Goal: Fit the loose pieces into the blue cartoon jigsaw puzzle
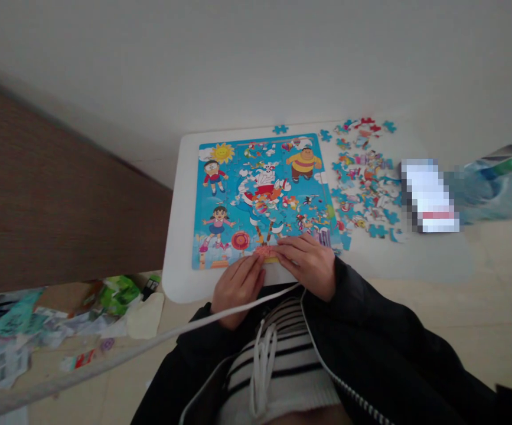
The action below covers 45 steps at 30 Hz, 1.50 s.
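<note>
White table (180, 236): jigsaw puzzle (260, 195) lay straight ahead, loose pieces (364, 183) to its right. Left hand (238, 286) and right hand (304, 265) met at its near edge, fingers together on a pinkish piece (264, 252); grip unclear.

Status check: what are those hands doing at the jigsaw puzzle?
Left hand and right hand at jigsaw puzzle near edge, touching pink piece. Loose pieces to the right. White strap across left wrist.

view: head-worn camera | from: above the person's striped sweater (277, 360) | faces: forward and down | near: left hand (238, 289), right hand (305, 265) close below | centre: jigsaw puzzle (260, 195) on white table (178, 260) | far: white wall (256, 59)
</note>
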Tool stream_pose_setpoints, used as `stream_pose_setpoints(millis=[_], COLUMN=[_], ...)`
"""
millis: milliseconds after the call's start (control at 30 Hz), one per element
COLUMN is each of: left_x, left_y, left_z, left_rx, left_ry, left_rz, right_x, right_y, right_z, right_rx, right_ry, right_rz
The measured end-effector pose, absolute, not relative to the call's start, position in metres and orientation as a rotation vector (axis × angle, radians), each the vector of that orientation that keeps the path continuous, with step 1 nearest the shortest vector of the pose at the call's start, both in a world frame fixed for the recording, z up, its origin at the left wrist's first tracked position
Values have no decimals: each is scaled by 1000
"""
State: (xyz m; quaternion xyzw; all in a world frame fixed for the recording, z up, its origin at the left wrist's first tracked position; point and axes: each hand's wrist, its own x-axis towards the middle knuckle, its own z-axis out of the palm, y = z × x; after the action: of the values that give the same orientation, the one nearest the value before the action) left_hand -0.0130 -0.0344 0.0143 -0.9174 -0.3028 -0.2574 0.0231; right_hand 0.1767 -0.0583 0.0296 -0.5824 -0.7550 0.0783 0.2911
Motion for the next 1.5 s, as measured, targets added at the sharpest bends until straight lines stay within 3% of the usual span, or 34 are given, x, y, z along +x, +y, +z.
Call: stream_pose_setpoints(millis=[300,867,1033,1167,1367,1500], left_x=[-13,-6,-5,-10,-25,-30], left_y=[-29,-33,-34,-36,-39,-35], left_z=[14,18,18,14,11,12], left_rx=[-2848,-2837,-2828,-2866,-2805,-2709], left_ry=[-909,-986,-994,-949,-934,-1061], left_rz=[-798,-775,-803,-867,-1091,-1111], right_x=[290,311,317,295,192,149], right_y=[-86,-68,-61,-58,-38,-20], right_z=[26,38,52,68,60,41], right_rx=[-2031,-2016,-2063,-1972,-1517,-1570], right_ry=[-1821,-2234,-2107,-1696,-1355,-1374], right_rz=[-77,151,378,553,1289,1226])
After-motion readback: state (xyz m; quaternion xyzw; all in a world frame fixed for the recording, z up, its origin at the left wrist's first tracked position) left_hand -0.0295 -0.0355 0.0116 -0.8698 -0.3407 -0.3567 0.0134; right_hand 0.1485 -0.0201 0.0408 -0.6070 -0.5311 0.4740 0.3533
